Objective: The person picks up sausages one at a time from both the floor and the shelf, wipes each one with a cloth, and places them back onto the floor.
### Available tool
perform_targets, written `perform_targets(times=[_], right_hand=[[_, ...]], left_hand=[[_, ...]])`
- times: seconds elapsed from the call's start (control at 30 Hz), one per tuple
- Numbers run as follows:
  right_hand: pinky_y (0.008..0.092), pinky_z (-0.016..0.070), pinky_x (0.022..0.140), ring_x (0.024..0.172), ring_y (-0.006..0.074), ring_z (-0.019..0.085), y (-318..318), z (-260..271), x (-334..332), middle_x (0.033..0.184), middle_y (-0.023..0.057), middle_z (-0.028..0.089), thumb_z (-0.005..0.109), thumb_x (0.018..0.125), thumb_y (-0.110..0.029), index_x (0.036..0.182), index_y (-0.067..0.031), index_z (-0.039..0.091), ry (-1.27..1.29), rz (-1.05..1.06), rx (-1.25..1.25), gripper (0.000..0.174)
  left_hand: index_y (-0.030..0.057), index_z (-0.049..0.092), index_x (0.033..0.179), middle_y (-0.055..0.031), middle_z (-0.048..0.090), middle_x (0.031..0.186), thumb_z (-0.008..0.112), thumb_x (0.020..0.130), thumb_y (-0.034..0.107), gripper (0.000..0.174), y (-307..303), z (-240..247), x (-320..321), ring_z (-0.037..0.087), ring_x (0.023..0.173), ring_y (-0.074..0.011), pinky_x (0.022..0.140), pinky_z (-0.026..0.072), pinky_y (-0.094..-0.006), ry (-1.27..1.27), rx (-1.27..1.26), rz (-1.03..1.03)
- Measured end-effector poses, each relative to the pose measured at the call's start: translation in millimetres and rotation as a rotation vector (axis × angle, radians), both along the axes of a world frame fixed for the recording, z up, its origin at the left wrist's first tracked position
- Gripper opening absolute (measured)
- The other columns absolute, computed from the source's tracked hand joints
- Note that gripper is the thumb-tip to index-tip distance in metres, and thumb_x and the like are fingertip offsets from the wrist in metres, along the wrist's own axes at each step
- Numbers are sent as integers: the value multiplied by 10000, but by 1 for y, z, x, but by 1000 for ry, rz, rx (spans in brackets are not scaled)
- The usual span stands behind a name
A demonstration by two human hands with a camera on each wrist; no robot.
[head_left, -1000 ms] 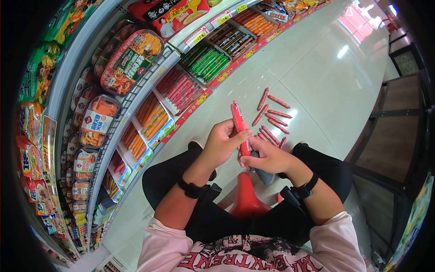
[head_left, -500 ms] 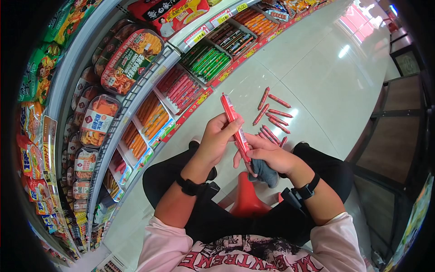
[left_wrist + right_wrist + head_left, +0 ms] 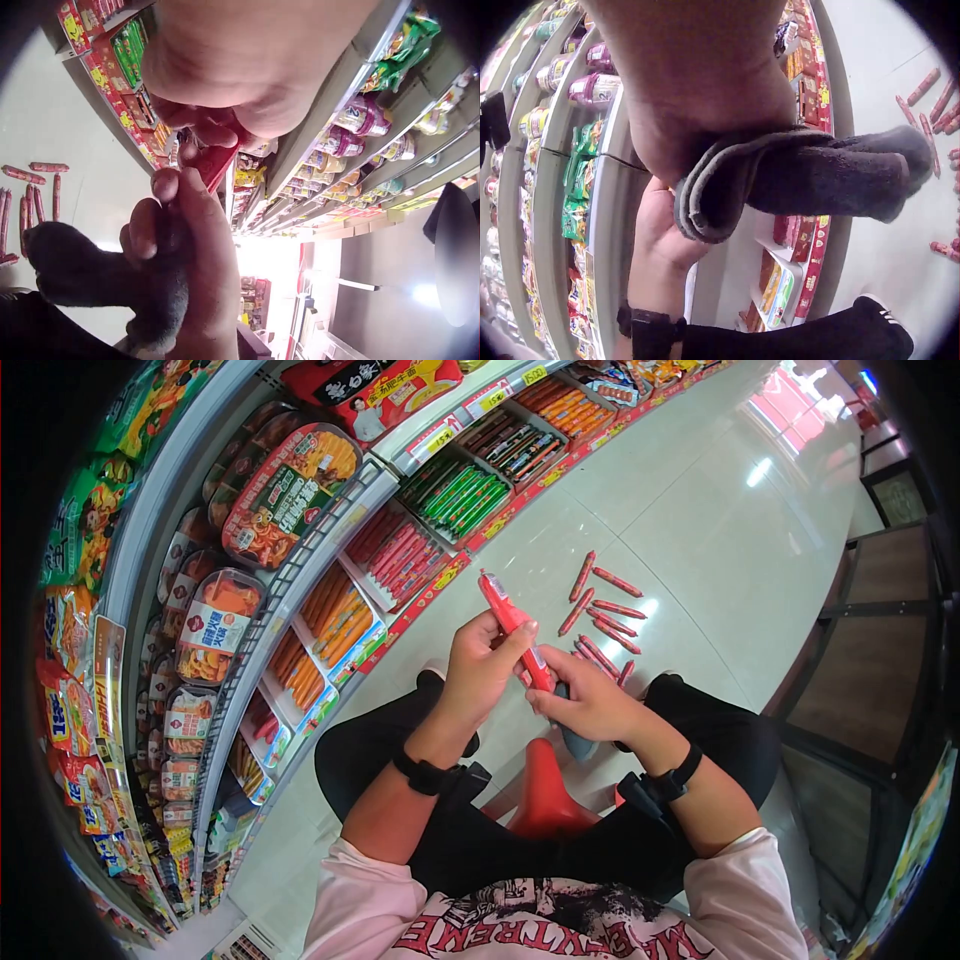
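Observation:
A red-wrapped sausage [image 3: 507, 618] slants between both hands, its upper end pointing away from the person. The left hand [image 3: 485, 665] pinches it around its middle, thumb on top. At its lower end, the right hand [image 3: 592, 698] holds it with thumb and fingers. Folded in the right hand's curled fingers is a dark grey cloth [image 3: 832, 176], which hangs out below the hand. In the left wrist view the cloth [image 3: 105, 270] bulges from the right hand beneath the red sausage [image 3: 217, 169]. The right fingertips are partly hidden by the cloth in the right wrist view.
Several red sausages [image 3: 605, 610] lie on the tiled floor [image 3: 690, 590] beyond the hands. A shelf at left carries boxed sausages [image 3: 460, 500], packaged meals [image 3: 290, 495] and noodle bags. Between the person's legs is a red stool [image 3: 545, 800]. Dark panels [image 3: 840, 680] stand at right.
The sausage has tilted further left at its upper end. The right hand shifted down the sausage, letting more cloth show half a second ago, and has since moved back up against it.

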State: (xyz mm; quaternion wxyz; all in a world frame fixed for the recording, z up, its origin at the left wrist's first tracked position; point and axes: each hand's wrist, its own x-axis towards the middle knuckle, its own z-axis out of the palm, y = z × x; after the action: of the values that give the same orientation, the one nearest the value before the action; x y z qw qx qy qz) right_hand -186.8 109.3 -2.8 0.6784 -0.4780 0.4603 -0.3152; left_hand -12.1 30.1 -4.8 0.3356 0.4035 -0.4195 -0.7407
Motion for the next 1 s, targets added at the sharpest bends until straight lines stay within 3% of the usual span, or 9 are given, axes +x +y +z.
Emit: perform_targets(times=[0.1, 0.23, 0.43, 0.53, 0.63, 0.73, 0.8, 0.93, 1.0], right_hand=[[258, 510, 732, 818, 70, 615, -5, 7, -1, 901, -1, 648, 660, 1007, -102, 1296, -41, 640, 77, -106, 53, 296], [241, 507, 639, 706, 60, 622, -9, -1, -3, 866, -7, 684, 714, 992, -146, 1189, -23, 695, -71, -398, -56, 233], [237, 495, 614, 723, 58, 610, -16, 3, -18, 864, 1, 655, 735, 983, -133, 1190, -36, 688, -211, -656, -14, 233], [240, 505, 641, 721, 65, 608, -19, 2, -25, 892, 0, 651, 736, 976, -127, 1195, -36, 681, -212, -727, -35, 244], [238, 513, 672, 730, 68, 612, -18, 10, -32, 909, -1, 654, 721, 983, -126, 1195, -31, 680, -239, -666, -35, 236], [246, 523, 706, 753, 73, 614, -17, 17, -36, 947, 7, 656, 692, 1005, -165, 1202, -23, 677, -274, -494, -24, 243], [265, 538, 738, 783, 82, 614, -17, 18, -38, 985, 19, 650, 670, 1023, -214, 1217, -14, 668, -268, -364, -14, 279], [256, 536, 733, 787, 67, 608, -18, 15, -31, 954, -6, 630, 652, 1037, -221, 1294, -30, 609, -266, -386, -25, 323], [253, 531, 705, 777, 69, 615, -17, 9, -27, 934, -3, 637, 672, 1023, -209, 1312, -43, 573, -199, -478, -52, 347]], left_hand=[[25, 658, 1034, 23, 616, 834, 687, 1026, 199, 177, 0, -4, -3, 518, 685, -32, 623, 406, -218, -29, 0, 118], [33, 662, 1024, 21, 589, 799, 666, 1041, 265, 232, -3, -3, -2, 512, 671, -65, 643, 405, -238, -48, 86, 221], [111, 630, 1095, 23, 536, 857, 622, 1054, 339, 232, -6, -15, 7, 549, 822, -114, 700, 401, -300, 214, 456, 122], [119, 628, 1189, 20, 565, 931, 607, 1057, 319, 241, -5, -11, 3, 557, 921, -116, 765, 416, -291, 11, 346, 318], [92, 654, 1161, -9, 598, 1027, 598, 1056, 262, 207, -11, -4, 3, 562, 963, -105, 815, 455, -316, -286, -3, 287], [55, 666, 1132, -17, 621, 957, 542, 1080, 243, 231, -12, -6, 0, 594, 923, -110, 849, 502, -353, -541, -754, 20], [24, 661, 1091, -23, 618, 874, 504, 1102, 247, 273, 2, 3, -6, 605, 832, -115, 811, 529, -347, -411, -521, -181], [3, 644, 1048, -26, 585, 738, 458, 1131, 272, 338, 17, 3, -9, 570, 653, -106, 678, 529, -303, -179, -49, -396], [12, 630, 1013, -30, 581, 752, 460, 1135, 298, 354, 17, 0, -9, 554, 645, -89, 619, 487, -294, -179, -65, -364]])
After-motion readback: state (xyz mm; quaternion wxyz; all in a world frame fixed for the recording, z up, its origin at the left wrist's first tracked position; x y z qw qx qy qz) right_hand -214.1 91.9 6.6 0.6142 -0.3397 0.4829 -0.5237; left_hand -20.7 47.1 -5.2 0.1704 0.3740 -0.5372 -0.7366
